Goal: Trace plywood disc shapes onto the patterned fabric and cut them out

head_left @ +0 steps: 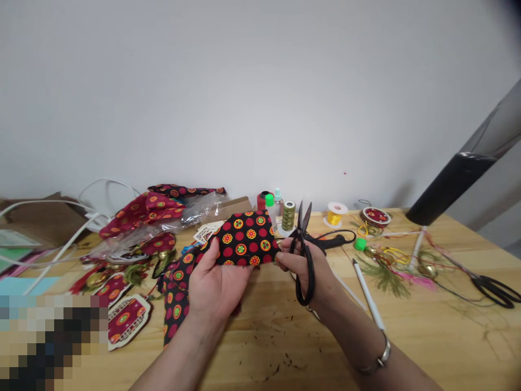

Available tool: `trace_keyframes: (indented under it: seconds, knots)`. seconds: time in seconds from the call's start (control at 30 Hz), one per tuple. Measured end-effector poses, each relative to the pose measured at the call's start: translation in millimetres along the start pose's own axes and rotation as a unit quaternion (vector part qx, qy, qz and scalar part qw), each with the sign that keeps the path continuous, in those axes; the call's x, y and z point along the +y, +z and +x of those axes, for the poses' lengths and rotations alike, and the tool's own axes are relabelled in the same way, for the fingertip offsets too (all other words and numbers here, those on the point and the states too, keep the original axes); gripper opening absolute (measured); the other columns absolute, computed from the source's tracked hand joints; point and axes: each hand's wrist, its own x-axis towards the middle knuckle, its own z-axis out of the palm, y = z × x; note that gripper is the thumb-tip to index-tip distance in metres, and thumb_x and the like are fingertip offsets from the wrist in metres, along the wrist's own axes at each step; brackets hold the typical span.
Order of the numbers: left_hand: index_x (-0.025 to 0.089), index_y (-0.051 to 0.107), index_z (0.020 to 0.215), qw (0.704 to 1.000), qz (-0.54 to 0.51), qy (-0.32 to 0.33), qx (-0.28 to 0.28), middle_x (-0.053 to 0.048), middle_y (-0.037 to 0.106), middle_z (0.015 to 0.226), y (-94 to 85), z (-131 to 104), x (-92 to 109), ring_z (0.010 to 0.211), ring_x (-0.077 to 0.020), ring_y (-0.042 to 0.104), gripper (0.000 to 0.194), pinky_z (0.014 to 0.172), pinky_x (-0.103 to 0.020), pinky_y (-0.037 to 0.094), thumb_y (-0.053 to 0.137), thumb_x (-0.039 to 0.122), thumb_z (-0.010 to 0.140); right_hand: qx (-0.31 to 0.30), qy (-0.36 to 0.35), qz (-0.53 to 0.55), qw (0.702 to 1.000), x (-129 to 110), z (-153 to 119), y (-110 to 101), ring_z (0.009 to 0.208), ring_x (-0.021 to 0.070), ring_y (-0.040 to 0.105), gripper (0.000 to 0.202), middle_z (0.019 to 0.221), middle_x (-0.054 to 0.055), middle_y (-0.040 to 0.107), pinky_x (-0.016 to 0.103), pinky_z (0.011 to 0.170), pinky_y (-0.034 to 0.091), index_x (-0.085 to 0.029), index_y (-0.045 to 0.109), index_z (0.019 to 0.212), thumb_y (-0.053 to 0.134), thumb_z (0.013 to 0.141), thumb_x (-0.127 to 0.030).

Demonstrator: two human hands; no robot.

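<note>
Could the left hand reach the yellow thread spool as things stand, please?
Probably not: the left hand holds patterned fabric, and the right hand with scissors is between it and the spool.

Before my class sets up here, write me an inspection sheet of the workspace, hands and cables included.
Surface: wooden table, dark scraps near the front.
Things in hand: black floral cloth; black scissors, blades parted, pointing up.
Clutter: yellow spool, green spool, white pen, second scissors, loose threads.
Left hand: palm up, thumb on cloth.
Right hand: holds scissors, fingertips at cloth's edge.
Cables: white cables loop at left.
Surroundings: pale wall behind; bottom-left corner pixelated, cannot tell.
</note>
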Motion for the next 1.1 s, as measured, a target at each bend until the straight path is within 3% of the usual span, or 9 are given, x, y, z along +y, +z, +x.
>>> trace_keyframes:
  seconds: [0.27,0.37,0.43,0.5,0.57,0.63,0.93,1.03,1.1]
  knots:
    - [0.023,0.042,0.141,1.0,0.005,0.001,-0.002,-0.008,0.052,0.141,-2.3,0,0,0.138,-0.0255,0.035,0.05,0.117,-0.05,0.02,0.042,0.037,0.093,-0.011,-0.015,-0.049,0.999,-2,-1,-1,0.058,0.0126,0.047,0.016,0.061,-0.003,0.053,0.026,0.059,0.036,-0.017,0.056,0.071,0.065,0.06,-0.025]
    - [0.024,0.046,0.138,1.0,0.006,0.006,0.015,-0.008,0.055,0.139,-1.3,-2,2,0.136,-0.0259,0.037,0.048,0.115,-0.05,0.025,0.044,0.036,0.092,-0.042,-0.027,-0.179,0.983,-7,-10,-12,0.06,0.0137,0.048,0.015,0.065,-0.002,0.054,0.026,0.059,0.036,-0.018,0.056,0.074,0.062,0.067,-0.03]
    - [0.024,0.048,0.136,0.999,0.014,0.016,0.038,-0.007,0.057,0.137,-1.2,-4,7,0.135,-0.0259,0.039,0.046,0.113,-0.05,0.03,0.046,0.034,0.091,-0.072,-0.033,-0.346,0.935,-10,-26,-23,0.063,0.0161,0.051,0.017,0.068,0.0,0.058,0.028,0.06,0.037,-0.019,0.059,0.077,0.064,0.069,-0.033]
    - [0.023,0.05,0.135,0.998,0.029,0.022,0.056,-0.006,0.056,0.137,-1.7,-6,12,0.135,-0.0266,0.04,0.045,0.111,-0.049,0.035,0.048,0.031,0.09,-0.117,-0.036,-0.514,0.849,-10,-45,-32,0.071,0.0207,0.056,0.02,0.074,0.004,0.064,0.03,0.064,0.039,-0.018,0.063,0.079,0.067,0.068,-0.035]
    - [0.023,0.051,0.134,0.996,0.043,0.02,0.069,-0.004,0.054,0.139,-2.2,-7,16,0.136,-0.028,0.038,0.045,0.109,-0.05,0.038,0.049,0.03,0.09,-0.166,-0.047,-0.609,0.774,-2,-64,-35,0.08,0.0253,0.059,0.023,0.084,0.011,0.067,0.033,0.069,0.042,-0.015,0.067,0.084,0.065,0.07,-0.033]
    - [0.022,0.051,0.133,0.995,0.058,0.009,0.08,-0.004,0.053,0.14,-1.1,-6,19,0.136,-0.0296,0.036,0.046,0.108,-0.05,0.039,0.051,0.031,0.089,-0.199,-0.05,-0.657,0.726,10,-76,-33,0.081,0.0269,0.06,0.024,0.087,0.015,0.067,0.034,0.07,0.044,-0.012,0.068,0.086,0.059,0.073,-0.03]
    - [0.015,0.049,0.134,0.997,0.075,0.006,0.035,-0.005,0.054,0.14,36.2,6,36,0.135,-0.0328,0.036,0.041,0.104,-0.061,0.034,0.044,0.024,0.094,-0.253,-0.242,-0.682,0.642,53,-61,27,0.072,0.0254,0.056,0.022,0.078,0.015,0.064,0.035,0.059,0.044,-0.008,0.066,0.082,0.059,0.083,-0.028]
    - [0.019,0.054,0.129,0.991,0.115,0.037,0.062,-0.003,0.059,0.135,40.9,5,35,0.134,-0.028,0.041,0.037,0.105,-0.058,0.037,0.043,0.023,0.094,-0.241,-0.284,-0.67,0.643,52,-55,38,0.076,0.025,0.055,0.018,0.083,0.014,0.063,0.034,0.061,0.045,-0.007,0.064,0.088,0.059,0.085,-0.024]
    - [0.022,0.058,0.124,0.987,0.14,0.023,0.081,-0.002,0.062,0.131,35.0,0,29,0.132,-0.0252,0.044,0.035,0.104,-0.051,0.042,0.045,0.026,0.092,-0.221,-0.296,-0.66,0.654,49,-55,32,0.08,0.0247,0.055,0.016,0.086,0.013,0.063,0.034,0.065,0.046,-0.009,0.062,0.092,0.06,0.085,-0.023]
